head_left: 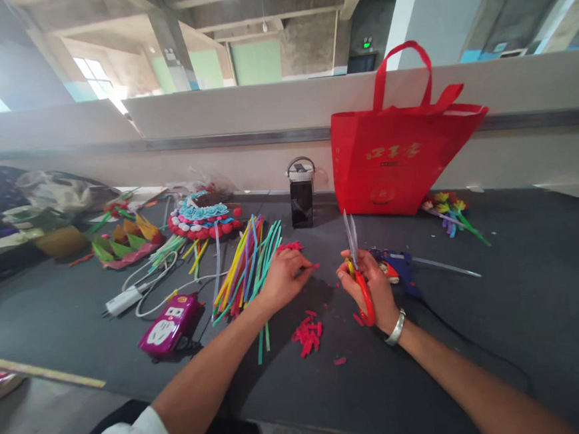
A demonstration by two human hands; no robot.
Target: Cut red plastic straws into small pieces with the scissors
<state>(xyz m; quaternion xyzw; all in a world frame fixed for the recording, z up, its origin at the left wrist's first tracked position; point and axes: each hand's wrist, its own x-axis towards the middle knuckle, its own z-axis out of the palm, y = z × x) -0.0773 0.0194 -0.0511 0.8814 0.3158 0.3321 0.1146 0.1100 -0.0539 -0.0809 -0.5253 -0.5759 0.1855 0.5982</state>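
Observation:
My left hand (283, 278) is closed in a pinch on a short red straw piece (309, 267), held just above the dark table (525, 279). Red-handled scissors (357, 265) stand in the grip of my right hand (373, 289), blades pointing up and nearly closed. The two hands are a little apart, the straw tip pointing toward the scissors. A small heap of cut red bits (307, 334) lies on the table below the left hand. Beside the left hand lies a bundle of coloured straws (246, 267).
A blue glue gun (398, 265) lies just behind my right hand. A red tote bag (395, 152) and a dark bottle (301, 196) stand at the back. A purple power strip (170, 325), a white cable, paper flower crafts (202, 217) and small flowers (449, 211) lie around.

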